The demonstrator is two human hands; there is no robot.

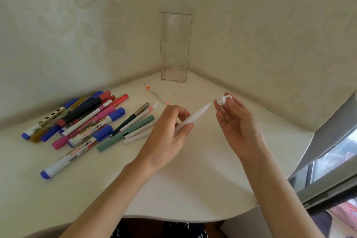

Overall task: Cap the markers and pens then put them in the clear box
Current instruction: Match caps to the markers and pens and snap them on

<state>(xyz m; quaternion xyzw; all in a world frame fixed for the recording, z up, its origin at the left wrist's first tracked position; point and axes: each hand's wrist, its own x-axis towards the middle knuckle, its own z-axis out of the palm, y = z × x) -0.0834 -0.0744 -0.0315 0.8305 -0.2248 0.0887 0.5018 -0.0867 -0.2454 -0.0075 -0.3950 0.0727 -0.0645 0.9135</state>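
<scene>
My left hand point(170, 131) grips a white pen point(195, 117) by its barrel, the bare tip pointing up and right. My right hand point(235, 123) pinches the pen's white cap point(222, 100) at its fingertips, a short gap from the tip. The tall clear box point(174, 48) stands upright in the corner, behind the hands, with nothing visible inside. A heap of markers point(81, 121) in blue, red, pink and gold lies to the left. Several pens point(133, 123), one green and one dark, lie beside it.
A thin white pen with orange ends point(156, 94) lies in front of the box. The white table point(183, 179) meets two walls in a corner. A grey window frame point(328, 150) stands at the right. The table's curved front edge is near my body.
</scene>
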